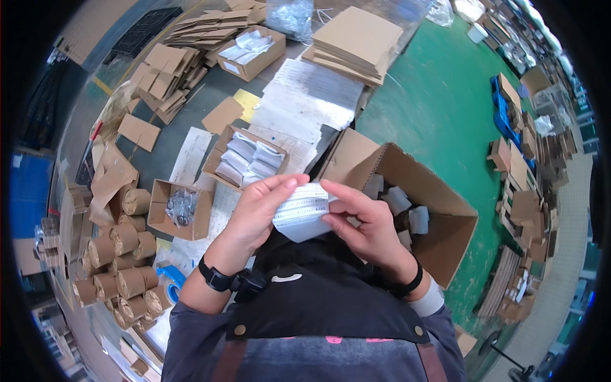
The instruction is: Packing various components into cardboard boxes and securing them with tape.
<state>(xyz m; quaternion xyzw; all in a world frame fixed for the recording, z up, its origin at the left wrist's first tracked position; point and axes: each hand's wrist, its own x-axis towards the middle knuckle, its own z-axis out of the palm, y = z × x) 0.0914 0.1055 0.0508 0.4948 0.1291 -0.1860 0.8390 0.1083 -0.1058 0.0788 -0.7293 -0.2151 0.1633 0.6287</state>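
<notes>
Between both hands, in front of my apron, is a small folded white sheet (300, 219) with rows of print. My left hand (259, 205) grips its left side, the thumb near the top edge. At the right edge, the thumb and fingers of my right hand (366, 219) are closed on it. Just beyond my left hand stands a cardboard box (214, 156) filled with white packets (249, 156). To my right a large open carton (445, 223) holds several white-wrapped pieces (418, 219); its near part is hidden by my right hand and arm.
Left of me, a small box (202, 219) holds clear plastic bags (182, 207), with brown paper rolls (137, 280) and a blue tape dispenser (170, 280) nearby. Flat cardboard (356, 38) and another packet box (270, 54) lie farther off. Green floor (426, 102) stretches rightward.
</notes>
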